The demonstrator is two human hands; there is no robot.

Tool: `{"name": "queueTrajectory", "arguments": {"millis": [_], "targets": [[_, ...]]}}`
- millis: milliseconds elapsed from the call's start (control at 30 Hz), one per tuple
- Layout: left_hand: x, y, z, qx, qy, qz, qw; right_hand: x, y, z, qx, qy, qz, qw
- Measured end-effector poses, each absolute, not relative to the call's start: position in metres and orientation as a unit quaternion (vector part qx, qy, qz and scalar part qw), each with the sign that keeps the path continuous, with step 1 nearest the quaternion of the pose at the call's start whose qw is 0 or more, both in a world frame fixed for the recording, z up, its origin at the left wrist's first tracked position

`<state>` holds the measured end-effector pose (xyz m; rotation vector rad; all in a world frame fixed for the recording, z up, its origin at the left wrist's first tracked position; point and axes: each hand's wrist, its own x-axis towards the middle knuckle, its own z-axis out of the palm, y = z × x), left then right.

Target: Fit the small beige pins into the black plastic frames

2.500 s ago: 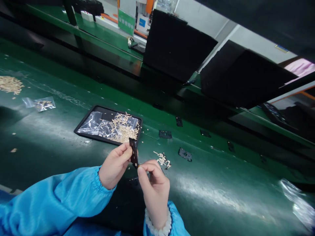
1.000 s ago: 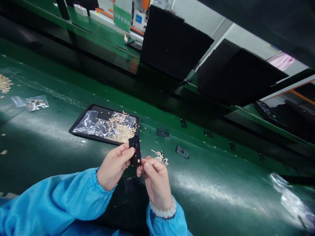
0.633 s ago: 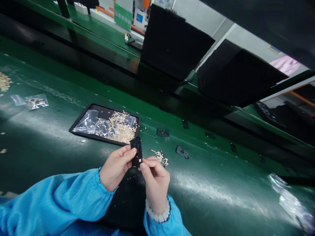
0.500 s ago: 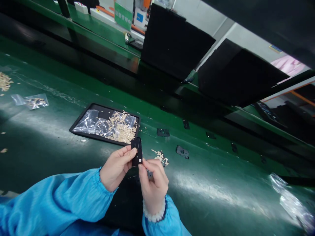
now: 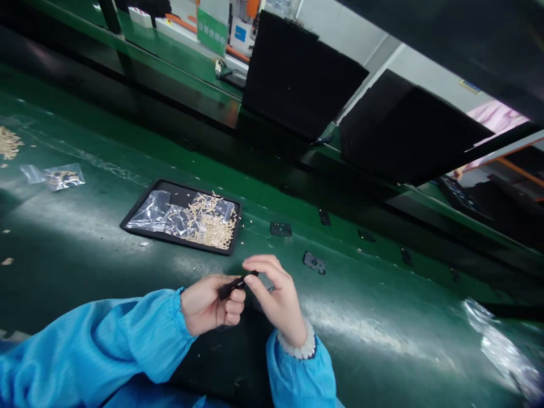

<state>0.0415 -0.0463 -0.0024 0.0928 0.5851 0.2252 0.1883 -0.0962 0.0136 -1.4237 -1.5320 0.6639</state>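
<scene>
My left hand (image 5: 206, 306) is closed around a small flat black plastic part (image 5: 230, 288), now seen nearly edge-on. My right hand (image 5: 278, 294) has its thumb and fingertips closed on the upper right end of the same part; whether a tiny piece is also between them cannot be made out. Just beyond the hands lies a black tray (image 5: 181, 192) with clear plastic bags (image 5: 151, 211) and a heap of small beige pieces (image 5: 215, 224). Similar black parts lie on the green bench, the closest one (image 5: 314, 262) to the right of my right hand.
Farther right, several more black parts (image 5: 281, 229) are spread along the bench (image 5: 382, 306). A clear bag of pieces (image 5: 63, 177) and a beige pile (image 5: 8, 143) lie at left. Crumpled clear plastic (image 5: 497, 340) is at right. Dark panels (image 5: 304, 73) stand behind the bench.
The black part has tipped from face-on to nearly edge-on in my left hand. My right hand has risen and shifted right, now covering the small pile of beige pieces on the bench.
</scene>
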Motion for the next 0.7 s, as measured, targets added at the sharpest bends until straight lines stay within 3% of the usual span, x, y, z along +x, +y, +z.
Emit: {"name": "queueTrajectory", "arguments": {"millis": [133,300,467,700], "targets": [[0.037,-0.045,-0.001,0.224,0.329,0.123,0.909,0.189,-0.094,0.008,-0.623,-0.431,0.388,0.524],[0.034,-0.041,0.004,0.367,0.370,0.274,0.808,0.179,-0.093,0.004,-0.582,-0.237,0.480,0.613],[0.029,-0.042,0.002,0.461,0.393,0.373,0.703,0.174,-0.092,0.011,-0.555,-0.182,0.509,0.631],[0.027,-0.040,0.011,0.542,0.431,0.387,0.609,0.171,-0.096,0.010,-0.544,-0.174,0.534,0.623]]}}
